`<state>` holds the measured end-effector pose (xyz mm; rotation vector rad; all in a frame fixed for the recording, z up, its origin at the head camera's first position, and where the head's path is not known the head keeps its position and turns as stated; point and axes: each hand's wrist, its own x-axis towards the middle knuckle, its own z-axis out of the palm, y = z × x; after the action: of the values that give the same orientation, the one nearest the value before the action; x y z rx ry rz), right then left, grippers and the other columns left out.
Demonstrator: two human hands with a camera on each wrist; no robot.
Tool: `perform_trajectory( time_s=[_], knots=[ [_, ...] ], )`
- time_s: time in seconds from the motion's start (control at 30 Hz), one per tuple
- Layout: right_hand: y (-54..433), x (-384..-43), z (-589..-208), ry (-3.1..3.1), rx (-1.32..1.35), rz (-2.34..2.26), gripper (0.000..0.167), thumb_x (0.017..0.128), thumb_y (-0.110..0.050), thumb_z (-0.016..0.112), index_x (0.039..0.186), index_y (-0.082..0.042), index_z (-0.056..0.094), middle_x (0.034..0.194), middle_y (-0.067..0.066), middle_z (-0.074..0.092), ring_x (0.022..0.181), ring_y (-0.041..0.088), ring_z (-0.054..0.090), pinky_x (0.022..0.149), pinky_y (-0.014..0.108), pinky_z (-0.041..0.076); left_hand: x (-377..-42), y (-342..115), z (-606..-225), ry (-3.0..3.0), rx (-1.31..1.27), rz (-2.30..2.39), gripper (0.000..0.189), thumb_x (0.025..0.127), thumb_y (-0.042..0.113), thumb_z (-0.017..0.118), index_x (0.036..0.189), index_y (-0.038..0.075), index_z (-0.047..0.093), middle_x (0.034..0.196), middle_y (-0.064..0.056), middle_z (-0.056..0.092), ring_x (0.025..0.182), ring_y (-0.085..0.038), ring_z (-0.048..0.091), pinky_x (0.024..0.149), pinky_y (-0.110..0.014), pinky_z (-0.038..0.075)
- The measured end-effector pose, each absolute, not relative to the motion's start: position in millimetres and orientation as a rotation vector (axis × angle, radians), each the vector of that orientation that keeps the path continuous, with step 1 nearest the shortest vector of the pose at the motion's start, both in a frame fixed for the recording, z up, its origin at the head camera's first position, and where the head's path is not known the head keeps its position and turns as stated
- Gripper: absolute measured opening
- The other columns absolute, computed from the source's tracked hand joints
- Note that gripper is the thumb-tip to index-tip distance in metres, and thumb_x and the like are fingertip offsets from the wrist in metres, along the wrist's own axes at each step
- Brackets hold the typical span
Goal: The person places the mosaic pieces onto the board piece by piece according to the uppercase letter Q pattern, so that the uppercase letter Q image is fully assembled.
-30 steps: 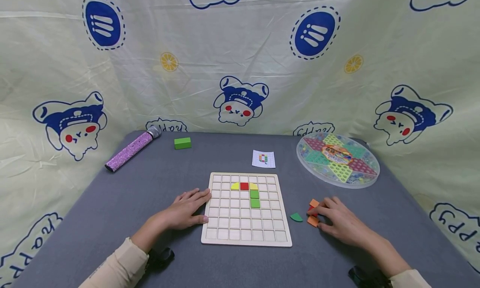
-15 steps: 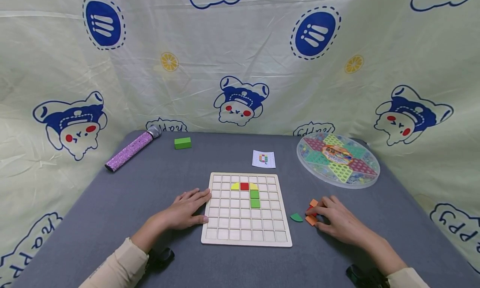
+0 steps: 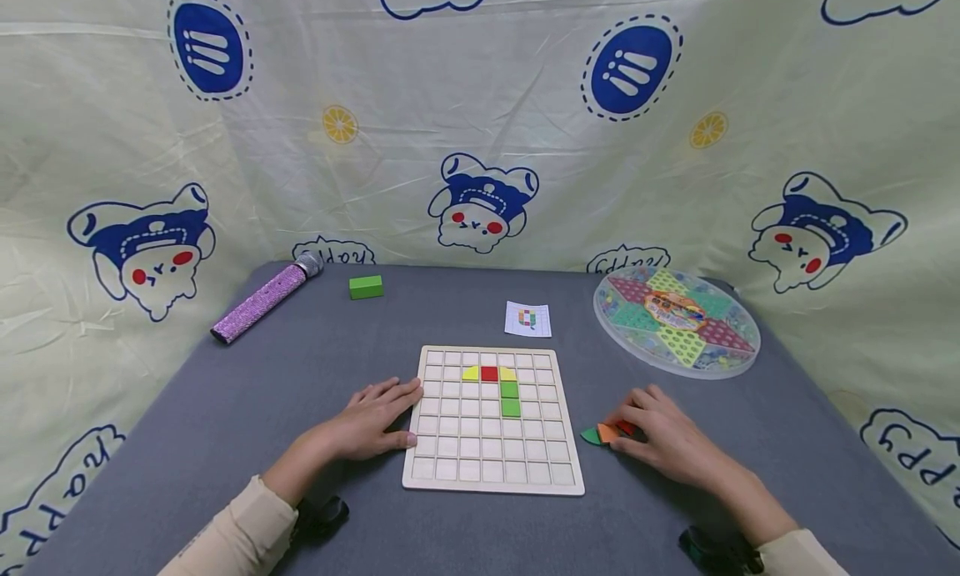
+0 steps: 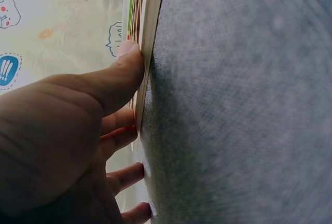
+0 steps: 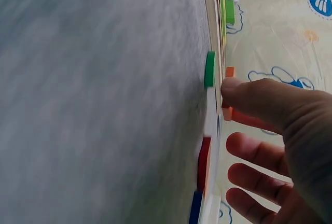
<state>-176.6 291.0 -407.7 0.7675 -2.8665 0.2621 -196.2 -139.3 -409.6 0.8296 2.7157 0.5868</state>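
Note:
My right hand (image 3: 663,434) pinches an orange tile (image 3: 607,433) between thumb and forefinger; in the right wrist view the orange tile (image 5: 230,72) sits off the tabletop. Just left of it lies a green quarter-round tile (image 3: 589,436), and a red tile (image 3: 625,427) is partly covered by the fingers. My left hand (image 3: 372,419) rests at the left edge of a wooden grid board (image 3: 447,446), fingers extended and thumb touching the rim. On the board sit two yellow tiles (image 3: 470,374), a red square (image 3: 489,374) and two green squares (image 3: 510,408).
Behind the board lies a small pattern card (image 3: 527,319). At the back right is a round Chinese checkers set (image 3: 677,322). A green block (image 3: 366,288) and a glittery purple microphone (image 3: 262,299) lie at the back left. A patterned curtain (image 3: 480,84) hangs behind the table.
My right hand has shifted left, taking the nearer orange tile from the loose pile to beside the green quarter-round tile. My left hand stays at the board.

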Motion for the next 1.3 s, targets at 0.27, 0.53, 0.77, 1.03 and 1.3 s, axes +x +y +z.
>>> perform_trajectory(
  time_s=[0.27, 0.53, 0.77, 1.03, 1.3],
  knots=[
    [264.0, -184.7, -404.7, -2.843, 0.825, 0.289, 0.018, 0.079, -0.032, 0.075, 0.096, -0.025, 0.071, 0.089, -0.009, 0.055, 0.082, 0.007, 0.037, 0.071, 0.027, 0.033, -196.6, -138.7, -411.6, 2.713, 0.810, 0.582, 0.069, 0.092, 0.041, 0.056, 0.149, 0.011, 0.030, 0.157, -0.007, 0.026, 0.145, -0.039, 0.017, 0.108, -0.066, 0.015],
    [231.5, -195.5, -399.9, -2.775, 0.920, 0.265, 0.022, 0.079, -0.034, 0.075, 0.097, -0.021, 0.071, 0.091, -0.006, 0.057, 0.082, 0.008, 0.039, 0.071, 0.028, 0.035, -197.9, -138.4, -412.3, 2.714, 0.811, 0.585, 0.069, 0.092, 0.041, 0.056, 0.149, 0.012, 0.030, 0.157, -0.006, 0.026, 0.145, -0.038, 0.017, 0.107, -0.068, 0.015],
    [204.2, -206.9, -396.3, -2.711, 0.976, 0.238, 0.022, 0.077, -0.032, 0.077, 0.094, -0.019, 0.071, 0.090, -0.004, 0.061, 0.084, 0.011, 0.045, 0.072, 0.029, 0.039, -198.3, -138.3, -412.6, 2.713, 0.803, 0.581, 0.069, 0.092, 0.042, 0.056, 0.149, 0.013, 0.029, 0.157, -0.006, 0.026, 0.145, -0.038, 0.017, 0.108, -0.067, 0.015],
    [178.3, -218.1, -392.2, -2.742, 0.963, 0.231, 0.020, 0.079, -0.033, 0.076, 0.094, -0.020, 0.072, 0.091, -0.004, 0.061, 0.086, 0.013, 0.048, 0.075, 0.031, 0.041, -198.4, -138.4, -413.1, 2.715, 0.824, 0.586, 0.069, 0.092, 0.041, 0.056, 0.149, 0.011, 0.030, 0.157, -0.008, 0.026, 0.145, -0.039, 0.017, 0.108, -0.066, 0.015],
    [155.9, -230.5, -394.5, -2.752, 0.965, 0.257, 0.019, 0.077, -0.031, 0.078, 0.089, -0.018, 0.073, 0.088, -0.003, 0.062, 0.081, 0.013, 0.047, 0.071, 0.028, 0.040, -199.3, -139.1, -414.0, 2.715, 0.835, 0.591, 0.069, 0.092, 0.041, 0.056, 0.149, 0.011, 0.030, 0.156, -0.008, 0.027, 0.144, -0.039, 0.017, 0.108, -0.066, 0.015]
  ],
)
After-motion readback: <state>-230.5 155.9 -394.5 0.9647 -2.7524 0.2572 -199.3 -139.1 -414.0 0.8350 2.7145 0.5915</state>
